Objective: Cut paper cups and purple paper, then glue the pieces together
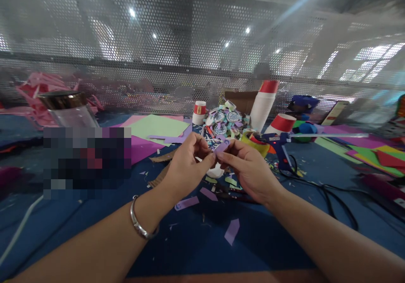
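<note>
Between my fingertips is a small purple paper strip (222, 146) with a dark drawing near its upper end. My left hand (191, 163) pinches its lower end, and my right hand (248, 167) grips it from the other side. Below them, purple paper pieces lie on the blue table: one with a drawn face (186, 203), a plain one (209, 194) and a pointed one (232, 231). Just behind my hands a white object (215, 171) is partly hidden. Farther back rises a pile of small paper cutouts (226, 118) with grid-patterned round pieces.
A blue glue gun (280, 146) with a clear glue stick stands at right, its black cord trailing across the table. Stacked paper cups (263, 106) stand behind it. Coloured paper sheets (158, 126) lie back left, near a lidded jar (71, 108). Perforated metal panels (158, 34) close off the back.
</note>
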The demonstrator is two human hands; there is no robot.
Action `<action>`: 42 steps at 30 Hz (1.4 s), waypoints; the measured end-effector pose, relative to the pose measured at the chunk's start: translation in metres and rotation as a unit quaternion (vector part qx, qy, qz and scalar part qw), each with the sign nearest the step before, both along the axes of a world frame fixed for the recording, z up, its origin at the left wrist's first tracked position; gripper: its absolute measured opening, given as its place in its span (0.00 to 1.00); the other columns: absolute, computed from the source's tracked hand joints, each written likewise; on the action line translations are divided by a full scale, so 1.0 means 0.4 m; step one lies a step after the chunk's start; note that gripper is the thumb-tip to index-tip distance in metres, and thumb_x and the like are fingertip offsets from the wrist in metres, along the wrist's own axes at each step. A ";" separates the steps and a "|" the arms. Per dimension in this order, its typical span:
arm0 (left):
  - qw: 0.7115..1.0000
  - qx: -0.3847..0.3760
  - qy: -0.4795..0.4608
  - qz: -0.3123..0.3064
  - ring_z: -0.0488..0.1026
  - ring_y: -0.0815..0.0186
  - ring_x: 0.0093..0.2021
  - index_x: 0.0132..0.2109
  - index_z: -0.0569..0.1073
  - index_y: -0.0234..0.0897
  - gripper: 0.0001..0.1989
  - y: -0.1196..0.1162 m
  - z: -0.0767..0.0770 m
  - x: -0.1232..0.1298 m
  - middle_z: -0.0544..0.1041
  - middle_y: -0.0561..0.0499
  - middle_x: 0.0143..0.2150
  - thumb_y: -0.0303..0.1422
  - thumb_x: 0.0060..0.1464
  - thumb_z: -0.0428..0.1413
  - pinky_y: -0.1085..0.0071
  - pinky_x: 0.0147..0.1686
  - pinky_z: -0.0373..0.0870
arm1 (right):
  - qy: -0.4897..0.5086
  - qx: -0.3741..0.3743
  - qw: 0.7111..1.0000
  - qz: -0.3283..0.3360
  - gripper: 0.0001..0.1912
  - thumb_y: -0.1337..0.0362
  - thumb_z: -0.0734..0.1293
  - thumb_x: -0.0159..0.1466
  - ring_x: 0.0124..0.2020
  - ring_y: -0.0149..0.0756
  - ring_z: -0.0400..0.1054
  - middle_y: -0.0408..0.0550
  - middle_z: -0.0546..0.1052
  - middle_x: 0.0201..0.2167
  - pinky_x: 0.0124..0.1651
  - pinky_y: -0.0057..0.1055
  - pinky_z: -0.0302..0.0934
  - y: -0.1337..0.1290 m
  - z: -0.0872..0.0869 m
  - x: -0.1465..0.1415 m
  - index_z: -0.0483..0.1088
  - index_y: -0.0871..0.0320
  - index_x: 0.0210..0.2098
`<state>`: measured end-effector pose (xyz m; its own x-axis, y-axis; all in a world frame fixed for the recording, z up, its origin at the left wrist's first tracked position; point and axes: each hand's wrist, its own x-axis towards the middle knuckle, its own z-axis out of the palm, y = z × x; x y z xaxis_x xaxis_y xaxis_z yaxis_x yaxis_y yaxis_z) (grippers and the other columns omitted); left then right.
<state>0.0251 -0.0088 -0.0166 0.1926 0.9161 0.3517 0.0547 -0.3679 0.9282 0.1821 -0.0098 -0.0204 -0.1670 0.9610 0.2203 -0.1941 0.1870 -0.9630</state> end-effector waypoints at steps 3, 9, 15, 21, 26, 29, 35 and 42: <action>1.000 -0.007 0.003 -0.001 0.67 0.72 0.27 0.36 0.61 0.40 0.09 -0.001 0.003 -0.001 0.67 0.57 0.28 0.30 0.54 0.57 0.72 0.27 0.64 | -0.009 0.008 1.000 0.003 0.11 0.61 0.74 0.55 0.28 0.30 0.63 0.41 0.71 0.28 0.33 0.29 0.59 0.001 -0.001 0.002 0.70 0.58 0.31; 0.997 -0.063 -0.039 -0.032 0.65 0.71 0.24 0.34 0.62 0.40 0.06 -0.006 0.024 -0.004 0.66 0.58 0.23 0.35 0.60 0.51 0.73 0.25 0.63 | -0.019 0.010 1.000 0.007 0.10 0.61 0.73 0.56 0.29 0.31 0.64 0.42 0.71 0.27 0.34 0.30 0.59 0.003 -0.004 0.005 0.70 0.58 0.33; 0.984 -0.161 -0.043 -0.068 0.74 0.66 0.29 0.35 0.67 0.38 0.10 -0.005 0.030 -0.012 0.72 0.54 0.27 0.39 0.59 0.53 0.71 0.27 0.68 | -0.040 0.010 0.999 0.003 0.10 0.61 0.73 0.56 0.28 0.31 0.64 0.42 0.71 0.27 0.34 0.31 0.60 0.001 0.003 0.007 0.69 0.58 0.31; 0.984 -0.143 0.033 -0.098 0.76 0.65 0.32 0.34 0.68 0.36 0.09 0.003 0.024 -0.023 0.75 0.52 0.31 0.36 0.55 0.58 0.70 0.31 0.69 | -0.061 0.019 0.998 0.009 0.08 0.63 0.71 0.57 0.28 0.30 0.64 0.41 0.71 0.26 0.34 0.31 0.60 0.000 0.001 0.010 0.68 0.58 0.32; 0.991 -0.106 0.042 -0.066 0.69 0.71 0.28 0.32 0.70 0.34 0.06 0.012 0.025 -0.026 0.73 0.54 0.27 0.31 0.52 0.60 0.73 0.30 0.64 | -0.069 0.025 0.997 0.008 0.11 0.61 0.72 0.57 0.29 0.30 0.63 0.41 0.70 0.27 0.33 0.30 0.60 0.007 -0.004 0.013 0.67 0.58 0.34; 0.993 -0.120 -0.008 0.006 0.67 0.73 0.26 0.33 0.71 0.35 0.06 0.022 0.029 -0.032 0.73 0.55 0.27 0.32 0.51 0.61 0.74 0.28 0.62 | -0.110 0.064 0.992 -0.017 0.10 0.61 0.70 0.59 0.29 0.30 0.63 0.41 0.69 0.29 0.33 0.30 0.61 0.014 -0.003 0.024 0.67 0.57 0.36; 0.983 -0.151 -0.067 0.086 0.69 0.71 0.29 0.35 0.72 0.35 0.06 0.047 0.025 -0.049 0.76 0.52 0.31 0.30 0.50 0.61 0.75 0.25 0.60 | -0.355 0.171 0.918 0.036 0.02 0.68 0.66 0.61 0.27 0.31 0.64 0.41 0.71 0.26 0.31 0.29 0.59 -0.010 0.013 0.028 0.68 0.57 0.32; 0.979 -0.175 -0.089 0.063 0.67 0.71 0.26 0.37 0.71 0.36 0.09 0.040 0.025 -0.036 0.72 0.55 0.25 0.26 0.46 0.60 0.72 0.30 0.65 | -0.469 0.258 0.840 0.094 0.03 0.70 0.66 0.60 0.28 0.32 0.65 0.43 0.73 0.28 0.31 0.29 0.57 -0.023 0.023 0.025 0.70 0.57 0.30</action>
<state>0.0107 0.0074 -0.0065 0.0338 0.9990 0.0297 -0.0940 -0.0264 0.9952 0.1920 -0.0189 -0.0114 -0.6375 0.7156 0.2856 0.5313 0.6768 -0.5096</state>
